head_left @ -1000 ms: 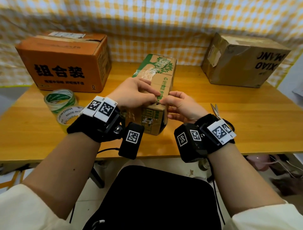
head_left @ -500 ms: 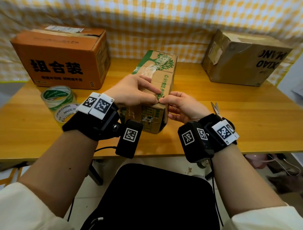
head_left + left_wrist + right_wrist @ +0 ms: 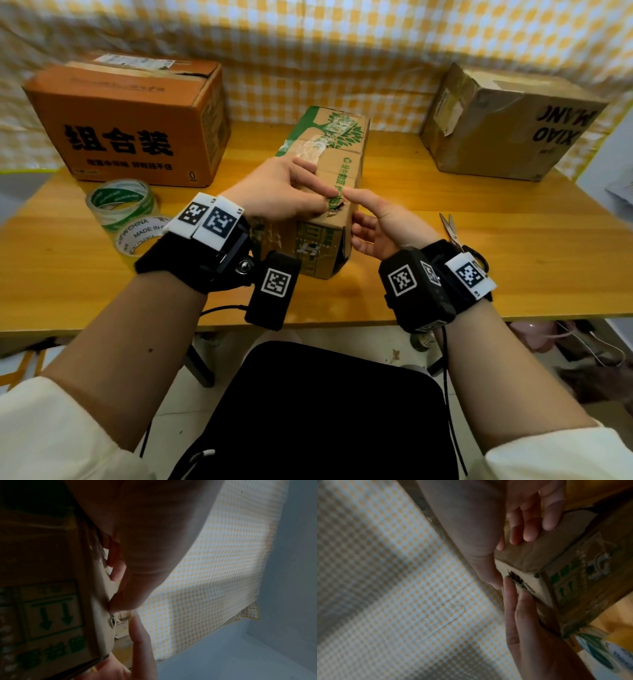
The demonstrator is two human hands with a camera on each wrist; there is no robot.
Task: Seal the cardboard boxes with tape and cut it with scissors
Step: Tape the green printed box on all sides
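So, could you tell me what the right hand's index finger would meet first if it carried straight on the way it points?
Most likely the torn top edge of the green-printed box, just beside the left hand thumb. The right hand fingertip already looks to be touching it, though depth is hard to judge.

I see the printed box mid-table, near edge under both hands: left hand on top, right hand at its right side. Two tape rolls sit left, before the lettered box at back-left. Scissors lie right; another box back-right.
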